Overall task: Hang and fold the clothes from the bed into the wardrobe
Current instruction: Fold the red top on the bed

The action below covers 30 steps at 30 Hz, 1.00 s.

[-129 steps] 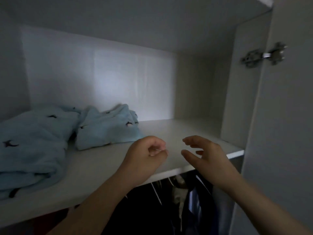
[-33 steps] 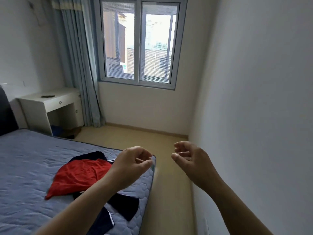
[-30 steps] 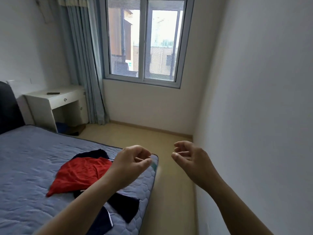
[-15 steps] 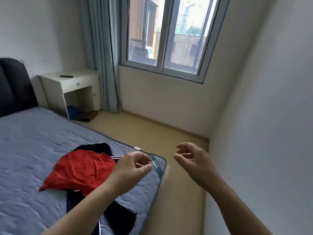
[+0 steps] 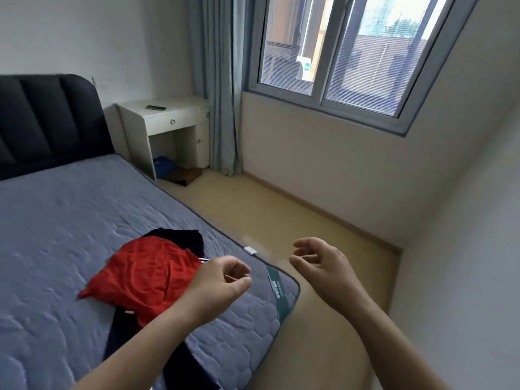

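Blue-grey mattress [image 5: 70,220], red garment [image 5: 146,271] heaped over navy clothes [image 5: 183,239] near its corner, white bench [image 5: 183,109] beside grey curtain [image 5: 219,108] and window [image 5: 337,66], left grip [image 5: 216,288] and right grip [image 5: 323,266] loosely curled, empty.

The one head camera is looking forward and down, close above the bed [image 5: 70,220] corner, facing toward the window [image 5: 351,66].
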### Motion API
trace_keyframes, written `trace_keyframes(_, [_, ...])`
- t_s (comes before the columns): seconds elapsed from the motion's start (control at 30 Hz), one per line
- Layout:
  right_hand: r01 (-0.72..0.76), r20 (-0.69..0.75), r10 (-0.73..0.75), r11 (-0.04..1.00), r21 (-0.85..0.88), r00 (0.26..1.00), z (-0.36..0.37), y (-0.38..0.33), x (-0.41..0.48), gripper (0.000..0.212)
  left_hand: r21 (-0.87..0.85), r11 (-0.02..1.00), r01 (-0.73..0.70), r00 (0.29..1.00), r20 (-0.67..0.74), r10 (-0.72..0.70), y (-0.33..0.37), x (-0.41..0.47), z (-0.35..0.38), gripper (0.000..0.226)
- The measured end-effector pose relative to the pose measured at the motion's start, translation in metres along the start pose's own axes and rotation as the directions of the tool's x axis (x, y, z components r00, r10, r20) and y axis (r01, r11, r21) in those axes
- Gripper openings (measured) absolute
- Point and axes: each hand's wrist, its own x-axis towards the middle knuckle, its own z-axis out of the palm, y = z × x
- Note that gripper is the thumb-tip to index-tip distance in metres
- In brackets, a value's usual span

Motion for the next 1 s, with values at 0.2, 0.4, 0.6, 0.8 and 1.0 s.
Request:
trace_keyframes(0.2, [0.038, 0.141, -0.038, 0.999, 0.000, 0.989, -0.022, 0.038, 0.092, 0.027, -0.020, 0.991, 0.133, 0.980, -0.146, -0.134, 0.000, 0.053, 0.033, 0.007])
trace_keyframes(0.4, [0.067, 0.288, -0.061, 0.998, -0.012, 0.956, -0.002, 0.061, 0.167, 0.023, -0.043, 0.965, 0.258, 0.937, -0.232, -0.261, -0.024, 0.095, 0.041, 0.010])
trace_keyframes(0.6, [0.072, 0.375, -0.051, 0.997, -0.042, 0.926, 0.042, 0.071, 0.234, 0.025, -0.069, 0.944, 0.322, 0.899, -0.289, -0.328, -0.064, 0.149, 0.029, 0.010])
trace_keyframes(0.8, [0.087, 0.478, -0.039, 0.993, -0.079, 0.878, 0.095, 0.073, 0.290, 0.024, -0.108, 0.909, 0.404, 0.855, -0.310, -0.416, -0.102, 0.180, 0.018, 0.010])
trace_keyframes(1.0, [0.133, 0.616, -0.040, 0.986, -0.105, 0.787, 0.146, 0.080, 0.323, 0.024, -0.172, 0.829, 0.533, 0.739, -0.383, -0.555, -0.130, 0.183, 0.010, 0.007])
